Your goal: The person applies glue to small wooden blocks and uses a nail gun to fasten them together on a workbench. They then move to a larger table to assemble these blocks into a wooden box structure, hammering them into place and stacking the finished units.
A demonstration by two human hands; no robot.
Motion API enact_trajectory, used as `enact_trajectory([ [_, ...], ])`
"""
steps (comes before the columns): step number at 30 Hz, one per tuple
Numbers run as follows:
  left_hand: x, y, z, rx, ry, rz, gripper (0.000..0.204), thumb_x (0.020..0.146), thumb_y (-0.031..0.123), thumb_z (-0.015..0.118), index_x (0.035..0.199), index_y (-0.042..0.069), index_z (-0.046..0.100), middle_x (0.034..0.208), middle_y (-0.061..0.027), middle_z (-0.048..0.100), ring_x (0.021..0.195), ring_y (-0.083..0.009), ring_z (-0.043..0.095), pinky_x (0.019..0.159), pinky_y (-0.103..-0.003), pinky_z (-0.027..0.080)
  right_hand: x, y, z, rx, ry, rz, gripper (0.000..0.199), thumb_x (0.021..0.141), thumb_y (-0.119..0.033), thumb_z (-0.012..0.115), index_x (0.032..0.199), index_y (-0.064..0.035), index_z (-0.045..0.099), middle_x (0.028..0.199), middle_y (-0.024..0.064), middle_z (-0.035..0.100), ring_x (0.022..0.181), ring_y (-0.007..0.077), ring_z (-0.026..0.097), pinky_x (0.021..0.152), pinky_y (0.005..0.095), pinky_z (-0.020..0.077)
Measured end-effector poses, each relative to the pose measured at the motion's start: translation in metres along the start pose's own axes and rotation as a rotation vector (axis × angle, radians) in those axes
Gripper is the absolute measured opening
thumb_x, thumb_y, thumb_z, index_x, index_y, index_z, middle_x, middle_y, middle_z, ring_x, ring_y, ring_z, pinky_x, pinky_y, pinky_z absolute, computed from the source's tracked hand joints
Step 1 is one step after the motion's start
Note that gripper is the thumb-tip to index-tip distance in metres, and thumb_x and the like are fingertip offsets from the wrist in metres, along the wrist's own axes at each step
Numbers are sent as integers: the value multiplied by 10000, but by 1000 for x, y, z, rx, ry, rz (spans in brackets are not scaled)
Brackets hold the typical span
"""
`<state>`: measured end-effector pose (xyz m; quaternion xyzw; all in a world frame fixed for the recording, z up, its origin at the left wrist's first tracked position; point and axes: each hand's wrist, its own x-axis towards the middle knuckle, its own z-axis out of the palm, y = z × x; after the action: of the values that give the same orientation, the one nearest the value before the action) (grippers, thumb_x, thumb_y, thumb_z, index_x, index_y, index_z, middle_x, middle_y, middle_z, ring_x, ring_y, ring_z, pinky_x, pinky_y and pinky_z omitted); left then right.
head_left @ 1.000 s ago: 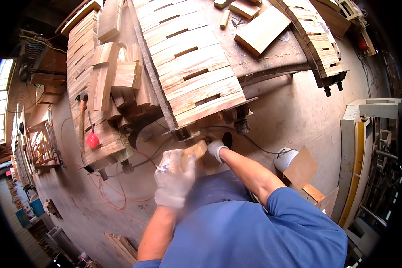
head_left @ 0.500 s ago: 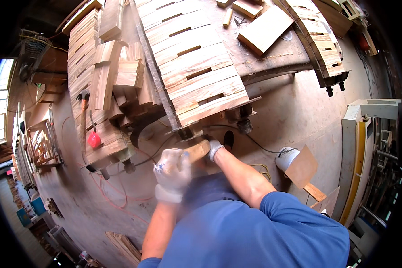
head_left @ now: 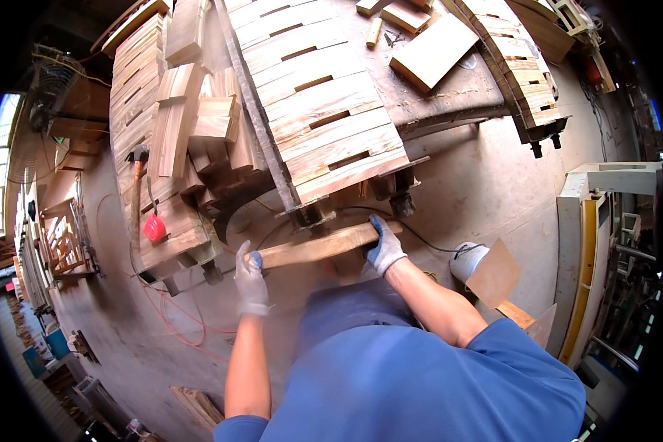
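A short wooden board (head_left: pixel 320 247) is held crosswise in front of my body, just short of the end of a clamped row of wood strips (head_left: pixel 335 121). My left hand (head_left: pixel 251 284), in a white and blue work glove, grips the board's left end. At the other end, my gloved right hand (head_left: pixel 384 249) is closed round the board with its thumb on top. The board's right end sits slightly higher in the picture.
To the left, loose wood blocks (head_left: pixel 180 125), a hammer (head_left: pixel 137 173) and a red tape measure (head_left: pixel 154 228) lie on another row of strips. A thick plank (head_left: pixel 435 53) rests on the bench at upper right. Hoses (head_left: pixel 173 317) cross the floor near a white bucket (head_left: pixel 470 261).
My hands have moved apart, the left one leftward and the right one rightward. The board, seen end-on and partly covered before, now lies lengthwise between them.
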<state>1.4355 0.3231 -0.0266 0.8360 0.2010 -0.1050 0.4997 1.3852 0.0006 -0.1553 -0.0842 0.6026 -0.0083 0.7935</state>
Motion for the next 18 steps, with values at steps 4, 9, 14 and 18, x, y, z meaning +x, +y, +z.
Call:
enact_trajectory([
  [4,18,-43,18,-97,-17,-240,448,1139,403,596,1526,177,606,1182,-45,704,854,-144,670,676,-346,592,-65,-24,4,-158,-86,-66,536,905,-215,915,1320,-42,623,1247,131,666,1115,299,690,988,509,621],
  [9,35,-100,60,265,22,-122,516,1101,367,662,1529,86,601,1362,-173,732,1150,-295,725,995,-418,579,-160,-43,25,-777,-352,-427,498,894,-277,916,1243,-24,666,1155,65,722,1025,215,718,880,384,622],
  [14,16,-149,112,166,-289,-78,340,1083,166,654,1394,37,708,1183,-163,793,1073,-226,743,888,-336,575,-210,-12,76,-1490,-515,-1333,587,817,-359,951,1231,-41,683,1101,161,755,996,311,760,910,411,615],
  [18,14,-166,119,271,-395,-55,279,1047,135,631,1272,45,769,1171,-112,800,1055,-185,738,889,-370,581,-186,29,96,-1429,-917,-1480,423,778,-229,896,1129,-79,714,1070,142,741,973,368,728,853,457,597],
])
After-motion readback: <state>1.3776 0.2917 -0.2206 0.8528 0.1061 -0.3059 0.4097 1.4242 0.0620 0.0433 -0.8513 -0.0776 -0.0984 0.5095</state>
